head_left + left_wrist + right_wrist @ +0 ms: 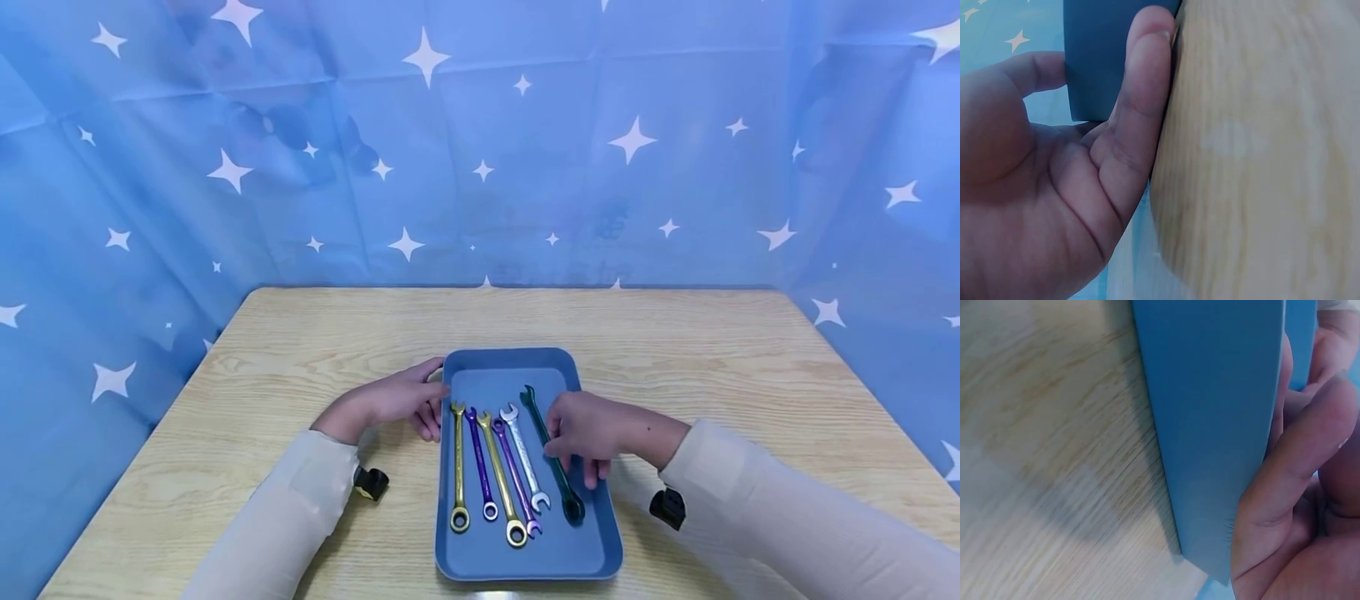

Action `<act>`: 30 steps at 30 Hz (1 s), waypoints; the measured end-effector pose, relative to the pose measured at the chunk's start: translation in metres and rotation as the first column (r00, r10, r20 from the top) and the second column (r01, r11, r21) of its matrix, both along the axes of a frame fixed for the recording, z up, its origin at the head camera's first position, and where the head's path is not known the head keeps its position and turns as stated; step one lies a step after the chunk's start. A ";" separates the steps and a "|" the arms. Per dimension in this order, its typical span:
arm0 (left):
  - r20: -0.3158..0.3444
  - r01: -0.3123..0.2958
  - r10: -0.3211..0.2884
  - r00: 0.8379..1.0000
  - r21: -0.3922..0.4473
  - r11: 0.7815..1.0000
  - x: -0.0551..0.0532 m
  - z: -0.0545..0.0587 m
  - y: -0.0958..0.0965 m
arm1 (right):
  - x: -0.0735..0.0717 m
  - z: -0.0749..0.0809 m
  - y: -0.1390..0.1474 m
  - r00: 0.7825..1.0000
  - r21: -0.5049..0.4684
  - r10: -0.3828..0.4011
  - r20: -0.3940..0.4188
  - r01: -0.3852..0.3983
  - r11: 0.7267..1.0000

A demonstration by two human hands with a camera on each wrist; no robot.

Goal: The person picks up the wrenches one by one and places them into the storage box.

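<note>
A blue-grey tray on the table holds several combination wrenches lying roughly lengthwise. My left hand grips the tray's left side, thumb at the rim and fingers against the outer wall; the left wrist view shows those fingers along the tray's wall. My right hand reaches over the right rim and pinches the dark green wrench near its middle. In the right wrist view, curled fingers hang over the tray wall, which hides that wrench.
Left of the green wrench lie a silver wrench, a purple wrench, a gold wrench, another purple wrench and another gold wrench. A blue star-patterned curtain hangs behind the wooden table.
</note>
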State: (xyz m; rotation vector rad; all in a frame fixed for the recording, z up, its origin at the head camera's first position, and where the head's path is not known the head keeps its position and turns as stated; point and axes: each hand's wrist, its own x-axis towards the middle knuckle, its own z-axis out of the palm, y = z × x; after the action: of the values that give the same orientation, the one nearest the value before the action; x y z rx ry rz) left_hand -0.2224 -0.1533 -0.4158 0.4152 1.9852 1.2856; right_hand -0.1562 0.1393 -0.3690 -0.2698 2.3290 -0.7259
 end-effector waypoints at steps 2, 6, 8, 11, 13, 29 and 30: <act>0.002 -0.002 0.002 1.000 0.000 1.000 0.000 0.000 0.000 | 0.000 0.001 -0.001 1.000 0.004 0.001 -0.002 -0.001 1.000; -0.001 0.001 -0.001 1.000 -0.002 1.000 0.000 0.000 -0.001 | 0.001 0.002 -0.002 1.000 0.006 0.005 0.001 -0.005 1.000; -0.002 -0.002 0.002 1.000 -0.002 1.000 0.000 0.001 -0.002 | 0.000 0.002 -0.002 1.000 0.009 0.007 0.001 -0.007 1.000; 0.000 -0.005 0.005 1.000 -0.003 1.000 0.000 0.000 -0.002 | 0.000 0.003 -0.002 1.000 0.016 0.010 0.006 -0.010 1.000; 0.004 -0.006 0.006 1.000 -0.004 1.000 -0.001 0.000 -0.001 | -0.001 0.003 -0.002 1.000 0.017 0.012 0.012 -0.012 1.000; -0.001 -0.018 0.018 1.000 -0.009 1.000 0.000 -0.002 0.001 | -0.002 -0.001 0.002 0.998 0.019 0.061 -0.009 -0.061 0.998; 0.000 -0.027 0.027 1.000 -0.012 1.000 0.000 -0.001 0.000 | -0.002 -0.001 0.001 0.998 0.019 0.066 -0.015 -0.066 0.998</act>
State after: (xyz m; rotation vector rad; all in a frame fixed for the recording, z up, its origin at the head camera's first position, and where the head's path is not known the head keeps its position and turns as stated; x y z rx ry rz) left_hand -0.2221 -0.1532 -0.4169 0.3827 2.0037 1.2897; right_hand -0.1586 0.1405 -0.3703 -0.3432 2.3289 -0.6716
